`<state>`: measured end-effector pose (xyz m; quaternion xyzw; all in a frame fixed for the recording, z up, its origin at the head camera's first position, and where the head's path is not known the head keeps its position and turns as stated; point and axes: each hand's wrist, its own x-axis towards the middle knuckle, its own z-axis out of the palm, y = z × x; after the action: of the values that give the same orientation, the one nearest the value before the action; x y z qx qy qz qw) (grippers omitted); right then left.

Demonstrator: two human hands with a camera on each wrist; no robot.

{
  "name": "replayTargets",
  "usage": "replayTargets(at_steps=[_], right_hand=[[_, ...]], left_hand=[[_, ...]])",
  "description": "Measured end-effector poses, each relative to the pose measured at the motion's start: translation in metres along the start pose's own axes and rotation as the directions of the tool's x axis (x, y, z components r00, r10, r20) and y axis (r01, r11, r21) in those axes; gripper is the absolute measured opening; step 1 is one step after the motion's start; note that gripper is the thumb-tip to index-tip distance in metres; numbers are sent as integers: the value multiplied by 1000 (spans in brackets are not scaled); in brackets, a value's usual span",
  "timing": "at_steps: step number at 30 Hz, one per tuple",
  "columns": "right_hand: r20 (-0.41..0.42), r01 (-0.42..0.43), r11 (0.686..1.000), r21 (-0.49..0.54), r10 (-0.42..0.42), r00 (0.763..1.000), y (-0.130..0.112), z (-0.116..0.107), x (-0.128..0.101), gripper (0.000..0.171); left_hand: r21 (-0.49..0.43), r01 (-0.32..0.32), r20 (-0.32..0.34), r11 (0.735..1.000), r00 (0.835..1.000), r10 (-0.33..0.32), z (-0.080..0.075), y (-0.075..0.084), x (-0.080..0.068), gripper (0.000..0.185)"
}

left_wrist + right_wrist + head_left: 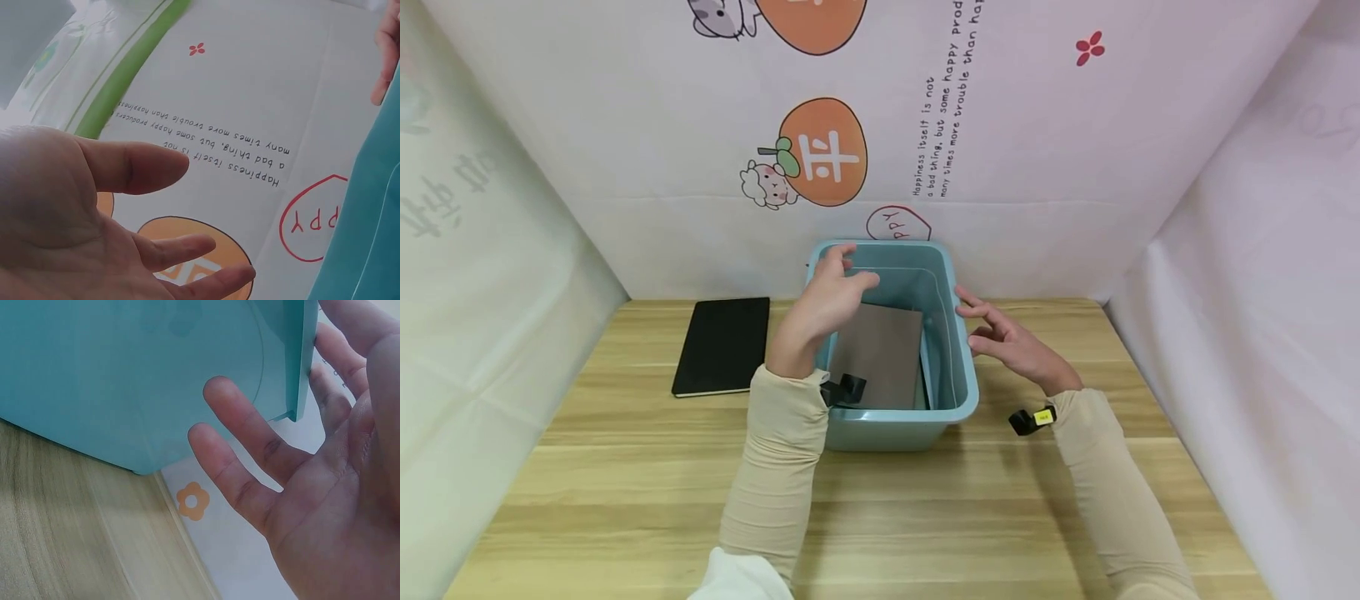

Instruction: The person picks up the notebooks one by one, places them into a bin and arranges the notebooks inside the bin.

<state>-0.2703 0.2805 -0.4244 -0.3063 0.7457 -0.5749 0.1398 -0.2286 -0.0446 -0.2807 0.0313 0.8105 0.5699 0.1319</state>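
The left hand (825,302) is hovering, fingers loose, over the blue bin (961,392) at the table's far middle. The right hand (1006,340) is spreading empty just right of its rim. A brown book (880,354) is lying inside.

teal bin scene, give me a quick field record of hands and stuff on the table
bin: teal plastic bin on the wooden table, against the back sheet
inside bin: grey-brown flat book, leaning
left hand: left hand over the bin's left rim, fingers relaxed, holding nothing
right hand: right hand beside the bin's right rim, fingers spread, empty; contact unclear
left of bin: black notebook lying flat
backdrop: white printed cloth with orange fruit
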Motion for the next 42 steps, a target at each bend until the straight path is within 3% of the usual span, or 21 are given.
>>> replayTargets(at_steps=[11, 17, 28, 42], right_hand=[[3, 10, 1000, 4, -10, 1000, 3, -1, -1, 49], [-3, -3, 1000, 5, 3, 1000, 2, -2, 0, 47], [-9, -21, 1000, 6, 21, 1000, 3, -1, -1, 47], [-11, -8, 1000, 5, 8, 1000, 1, 1, 0, 47]], left_hand=[[120, -41, 11, 992, 999, 40, -15, 7, -10, 68], [166, -27, -3, 986, 1000, 28, -23, 9, -13, 70], [277, -39, -87, 960, 994, 65, -35, 4, -14, 73], [401, -25, -188, 916, 976, 109, -48, -14, -13, 79]])
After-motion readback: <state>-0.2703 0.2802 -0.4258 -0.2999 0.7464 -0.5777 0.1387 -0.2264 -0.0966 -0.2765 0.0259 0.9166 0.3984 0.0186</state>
